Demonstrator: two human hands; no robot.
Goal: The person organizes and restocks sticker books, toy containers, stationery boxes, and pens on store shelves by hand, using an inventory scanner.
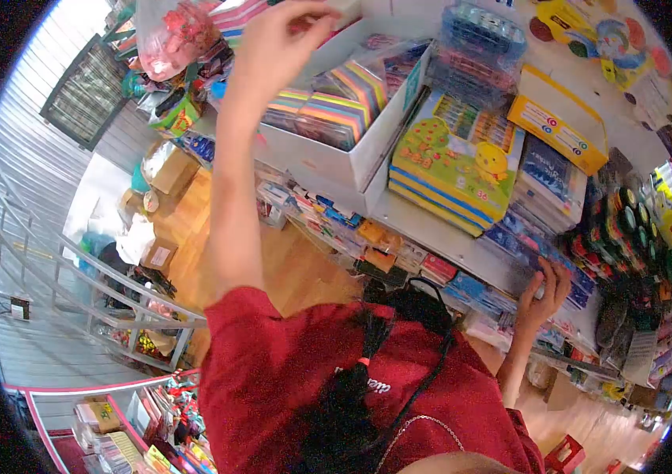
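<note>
My left hand [277, 47] is raised at the top edge of the view, above a white box [328, 174]. Its thumb and fingers curl toward each other; I cannot make out what, if anything, is between them. The box holds several packs with coloured stripes [336, 107], some in clear wrap. My right hand [545, 292] rests at the shelf's front edge beside flat blue packs [529, 249], fingers bent and slightly apart. Between the hands lies a stack of yellow-green boxes [454, 162] with a chick picture. Next to it are dark blue packs [549, 186].
Clear blue-tinted cases [478, 51] and a yellow open-topped box [561, 118] stand farther back. Round-ended dark items [628, 229] crowd the right. A lower shelf holds small packets [336, 221]. A metal railing [115, 276] and cardboard boxes [170, 170] are at left.
</note>
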